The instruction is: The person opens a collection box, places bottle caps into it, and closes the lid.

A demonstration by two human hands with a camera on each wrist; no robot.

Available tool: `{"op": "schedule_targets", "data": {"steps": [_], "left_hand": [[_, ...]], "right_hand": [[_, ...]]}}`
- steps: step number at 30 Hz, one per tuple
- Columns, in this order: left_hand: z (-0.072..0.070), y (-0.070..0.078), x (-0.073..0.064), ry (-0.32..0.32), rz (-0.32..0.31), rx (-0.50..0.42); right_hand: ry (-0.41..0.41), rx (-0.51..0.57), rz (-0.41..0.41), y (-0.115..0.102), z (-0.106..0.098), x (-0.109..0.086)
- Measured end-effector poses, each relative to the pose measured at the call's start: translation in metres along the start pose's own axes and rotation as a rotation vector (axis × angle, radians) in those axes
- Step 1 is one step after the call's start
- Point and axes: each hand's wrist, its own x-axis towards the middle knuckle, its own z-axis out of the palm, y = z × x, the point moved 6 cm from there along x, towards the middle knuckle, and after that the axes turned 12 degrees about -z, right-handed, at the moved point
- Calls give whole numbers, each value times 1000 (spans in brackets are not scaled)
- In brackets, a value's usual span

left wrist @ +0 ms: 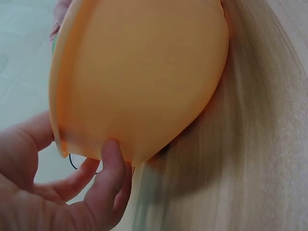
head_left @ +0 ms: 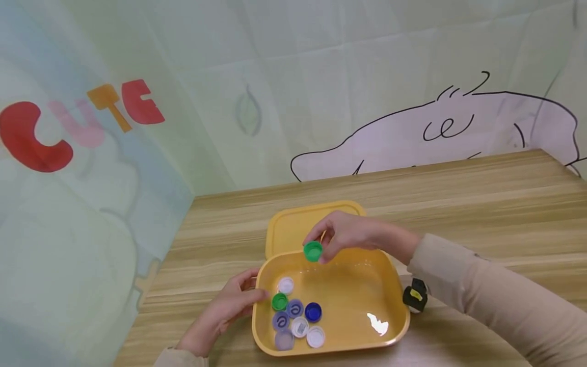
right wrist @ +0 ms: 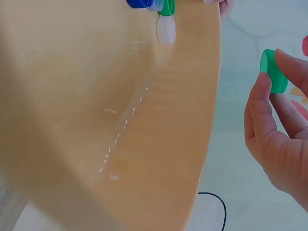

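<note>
My right hand (head_left: 345,232) pinches a green bottle cap (head_left: 313,251) between thumb and fingers, above the far rim of a yellow plastic box (head_left: 362,290). In the right wrist view the same green cap (right wrist: 274,71) is held clear of the box wall. With the thumb over the rim and fingers against the outer wall, my left hand (head_left: 234,300) grips the box's left side; the left wrist view shows those fingers (left wrist: 111,161) on the wall. Inside, at the left, lie several caps: a green cap (head_left: 279,301), a dark blue cap (head_left: 313,312), white caps (head_left: 315,337) and translucent purplish ones (head_left: 281,320).
Behind the box a yellow lid (head_left: 293,232) lies flat on the wood-grain table (head_left: 220,229). A black device with a yellow mark (head_left: 415,294) shows by the right wrist, beside the box's right wall. A printed cloth (head_left: 275,102) hangs behind the table.
</note>
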Motion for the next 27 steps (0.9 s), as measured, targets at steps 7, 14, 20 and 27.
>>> {"op": "schedule_targets", "data": {"steps": [7, 14, 20, 27], "left_hand": [[-1, 1, -1, -5, 12, -1], [-1, 1, 0, 3, 4, 2], [-1, 0, 1, -11, 1, -5], [-1, -1, 1, -21, -1, -3]], "right_hand": [[-8, 19, -8, -2, 6, 4], [-27, 13, -9, -3, 12, 9], [-45, 25, 0, 1, 21, 13], [-49, 34, 18, 8, 31, 19]]}}
